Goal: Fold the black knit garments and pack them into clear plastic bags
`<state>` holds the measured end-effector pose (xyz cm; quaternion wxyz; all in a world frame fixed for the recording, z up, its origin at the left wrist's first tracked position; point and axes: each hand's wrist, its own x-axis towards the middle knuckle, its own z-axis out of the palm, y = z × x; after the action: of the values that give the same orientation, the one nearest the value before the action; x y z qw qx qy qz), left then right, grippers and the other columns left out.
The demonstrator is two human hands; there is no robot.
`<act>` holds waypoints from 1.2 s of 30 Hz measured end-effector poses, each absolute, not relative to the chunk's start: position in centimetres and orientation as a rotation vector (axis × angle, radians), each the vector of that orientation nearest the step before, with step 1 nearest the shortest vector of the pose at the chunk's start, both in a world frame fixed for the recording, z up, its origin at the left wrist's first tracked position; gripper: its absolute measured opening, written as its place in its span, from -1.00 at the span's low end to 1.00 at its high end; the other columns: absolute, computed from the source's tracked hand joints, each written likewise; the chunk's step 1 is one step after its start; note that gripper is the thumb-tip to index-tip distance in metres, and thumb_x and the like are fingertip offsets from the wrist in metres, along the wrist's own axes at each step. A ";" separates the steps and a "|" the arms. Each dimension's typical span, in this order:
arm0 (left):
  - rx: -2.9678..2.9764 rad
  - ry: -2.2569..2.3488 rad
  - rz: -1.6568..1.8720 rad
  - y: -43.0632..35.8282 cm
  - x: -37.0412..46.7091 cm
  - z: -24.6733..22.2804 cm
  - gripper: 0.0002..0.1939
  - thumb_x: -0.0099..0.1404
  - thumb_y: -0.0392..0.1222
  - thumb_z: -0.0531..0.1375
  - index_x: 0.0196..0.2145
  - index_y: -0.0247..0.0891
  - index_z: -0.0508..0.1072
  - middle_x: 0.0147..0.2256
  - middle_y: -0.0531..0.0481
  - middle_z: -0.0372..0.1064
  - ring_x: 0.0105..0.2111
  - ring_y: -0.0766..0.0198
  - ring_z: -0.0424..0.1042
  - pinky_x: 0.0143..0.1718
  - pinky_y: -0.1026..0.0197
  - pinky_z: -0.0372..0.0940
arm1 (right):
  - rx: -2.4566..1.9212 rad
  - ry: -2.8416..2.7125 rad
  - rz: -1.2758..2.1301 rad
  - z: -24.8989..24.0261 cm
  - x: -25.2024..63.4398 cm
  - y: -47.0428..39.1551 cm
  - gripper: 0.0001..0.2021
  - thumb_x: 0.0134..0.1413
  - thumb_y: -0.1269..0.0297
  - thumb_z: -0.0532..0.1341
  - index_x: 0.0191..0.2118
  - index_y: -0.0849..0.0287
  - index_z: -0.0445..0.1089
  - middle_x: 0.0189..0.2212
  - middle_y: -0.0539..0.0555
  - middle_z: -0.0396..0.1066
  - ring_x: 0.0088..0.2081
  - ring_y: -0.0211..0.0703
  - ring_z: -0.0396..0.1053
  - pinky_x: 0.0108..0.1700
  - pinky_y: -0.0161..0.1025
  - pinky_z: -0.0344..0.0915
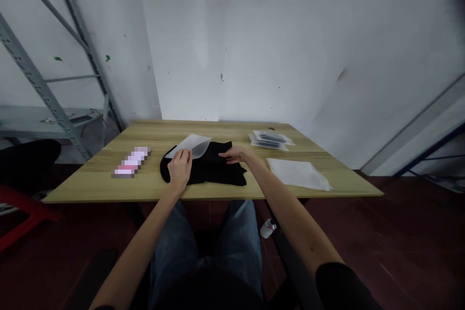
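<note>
My left hand (180, 168) is closed on the near edge of a frosted plastic bag (199, 147), whose mouth gapes toward the right. Beneath the bag lies a flat piece of black cloth (214, 173) with uneven corners at its right end; its exact kind is hard to make out. Over the right part of this cloth is my right hand (234, 155), fingers stretched out to the left and nothing seen in them. Whether its fingertips touch the cloth, I cannot tell.
On the wooden table (181, 128), a pile of filled frosted bags (271, 140) lies back right, with flat frosted bags (298, 173) nearer me. A pixelated phone-like object (131, 162) rests at left. A white bottle (268, 228) stands below the table. Metal shelving (43, 92) rises at left.
</note>
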<state>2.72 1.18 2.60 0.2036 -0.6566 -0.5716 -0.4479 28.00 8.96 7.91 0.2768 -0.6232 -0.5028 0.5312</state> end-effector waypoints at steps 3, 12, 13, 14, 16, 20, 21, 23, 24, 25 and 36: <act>-1.835 -1.606 -1.248 1.2 2.7 2.6 -0.67 0.62 -0.11 0.03 -0.28 -0.19 0.48 -0.32 -0.12 0.51 -0.33 0.13 0.49 -0.38 0.14 0.12 | -1.698 -1.352 1.449 7.9 27.8 8.7 -0.60 -0.10 0.30 0.64 -0.24 0.26 0.47 -0.41 -0.02 0.51 -0.35 -0.30 0.49 -0.20 -0.31 0.61; -1.811 -1.583 -1.267 1.3 2.6 2.2 -0.66 0.62 -0.09 0.02 -0.28 -0.18 0.48 -0.33 -0.11 0.51 -0.33 0.13 0.49 -0.38 0.15 0.12 | -1.671 -1.343 1.264 7.8 27.0 7.6 -0.71 0.05 0.37 0.55 -0.17 0.22 0.48 -0.42 -0.03 0.45 -0.33 -0.24 0.48 -0.26 -0.34 0.58; -1.810 -1.585 -1.269 1.3 2.6 2.2 -0.66 0.62 -0.09 0.02 -0.28 -0.17 0.47 -0.33 -0.11 0.51 -0.34 0.13 0.48 -0.38 0.15 0.11 | -1.673 -1.343 1.274 7.8 27.0 7.5 -0.73 0.07 0.37 0.54 -0.19 0.22 0.47 -0.46 -0.06 0.42 -0.37 -0.27 0.45 -0.27 -0.35 0.57; -1.809 -1.585 -1.269 1.3 2.6 2.2 -0.66 0.62 -0.09 0.02 -0.28 -0.17 0.47 -0.33 -0.10 0.51 -0.34 0.14 0.48 -0.38 0.15 0.11 | -1.678 -1.344 1.285 7.7 27.0 7.5 -0.76 0.10 0.38 0.52 -0.23 0.22 0.46 -0.50 -0.08 0.38 -0.42 -0.30 0.41 -0.28 -0.36 0.55; -1.811 -1.582 -1.268 1.3 2.6 2.2 -0.66 0.62 -0.09 0.02 -0.29 -0.17 0.47 -0.33 -0.10 0.50 -0.35 0.14 0.47 -0.38 0.15 0.10 | -1.699 -1.346 1.303 7.7 26.9 7.6 -0.77 0.13 0.37 0.50 -0.34 0.21 0.42 -0.58 -0.12 0.30 -0.50 -0.36 0.30 -0.35 -0.42 0.48; -1.812 -1.595 -1.276 1.3 2.7 2.2 -0.66 0.61 -0.09 0.03 -0.30 -0.18 0.47 -0.34 -0.11 0.50 -0.36 0.14 0.47 -0.39 0.15 0.09 | -1.749 -1.344 1.319 7.5 26.8 8.1 -0.66 0.14 0.29 0.51 -0.44 0.17 0.33 -0.64 -0.14 0.23 -0.57 -0.40 0.18 -0.47 -0.46 0.34; -1.812 -1.599 -1.280 1.3 2.7 2.2 -0.66 0.61 -0.09 0.03 -0.30 -0.18 0.47 -0.34 -0.11 0.50 -0.36 0.14 0.46 -0.40 0.15 0.09 | -1.757 -1.340 1.321 7.5 26.7 8.2 -0.65 0.12 0.28 0.52 -0.44 0.16 0.32 -0.64 -0.14 0.25 -0.57 -0.40 0.18 -0.46 -0.46 0.34; -1.814 -1.597 -1.284 1.3 2.7 2.3 -0.66 0.61 -0.08 0.03 -0.29 -0.17 0.48 -0.34 -0.10 0.50 -0.36 0.14 0.46 -0.40 0.16 0.10 | -1.762 -1.331 1.331 7.6 26.6 8.3 -0.62 0.07 0.26 0.56 -0.44 0.16 0.31 -0.62 -0.13 0.28 -0.55 -0.40 0.21 -0.44 -0.46 0.36; -1.813 -1.591 -1.282 1.3 2.7 2.3 -0.66 0.61 -0.08 0.03 -0.29 -0.17 0.48 -0.34 -0.10 0.50 -0.37 0.14 0.46 -0.39 0.16 0.11 | -1.759 -1.327 1.342 7.7 26.5 8.4 -0.61 0.05 0.27 0.57 -0.44 0.16 0.31 -0.61 -0.12 0.29 -0.54 -0.40 0.22 -0.42 -0.46 0.38; -1.808 -1.584 -1.277 1.3 2.7 2.2 -0.67 0.61 -0.09 0.03 -0.28 -0.17 0.49 -0.35 -0.09 0.50 -0.37 0.15 0.46 -0.39 0.16 0.12 | -1.752 -1.325 1.356 7.8 26.5 8.3 -0.61 0.04 0.27 0.57 -0.43 0.16 0.31 -0.61 -0.12 0.29 -0.53 -0.40 0.23 -0.40 -0.46 0.40; -1.809 -1.604 -1.287 1.4 2.6 2.1 -0.67 0.60 -0.08 0.05 -0.29 -0.18 0.48 -0.32 -0.11 0.51 -0.36 0.14 0.46 -0.40 0.15 0.09 | -1.596 -1.410 1.344 8.4 26.5 8.1 -0.77 0.14 0.47 0.48 -0.39 0.24 0.41 -0.58 -0.12 0.38 -0.53 -0.39 0.35 -0.25 -0.32 0.57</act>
<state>2.63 1.38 2.08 0.1999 -0.6470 -0.5738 -0.4606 26.46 8.09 8.43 0.3067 -0.6031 -0.5329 0.5081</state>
